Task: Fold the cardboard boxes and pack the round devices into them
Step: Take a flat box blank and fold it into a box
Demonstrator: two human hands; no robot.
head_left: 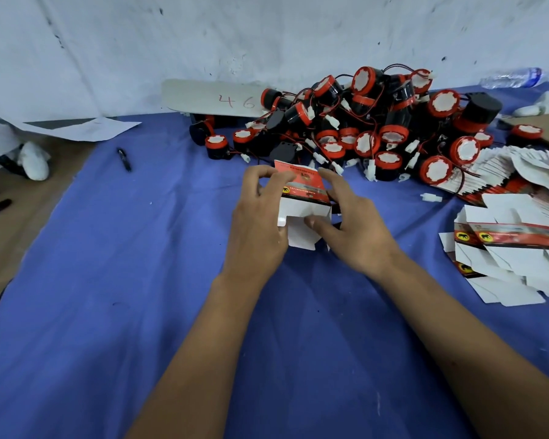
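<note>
— So, where is the box right now?

— Between both hands, above the blue cloth, in the middle of the view. The cardboard box is half formed, its red printed panel facing up and its white flaps open toward the person.

— How do the hands sit on it?

— The left hand grips the box's left side, fingers curled over the top edge. The right hand holds the right side — fingers bent over the red panel, thumb pressing on a white flap near the bottom.

— And the devices?

— Just beyond the box, a heap of round devices lies against the white wall: black bodies, red rims, white faces, thin wires with white plugs tangled through.

— More boxes?

— Yes, flat unfolded boxes are stacked and fanned out at the right, near the heap.

— Anything else?

— A black pen lies on the cloth to the left, a card marked "46" leans at the wall, and a plastic bottle lies at the far right.
</note>
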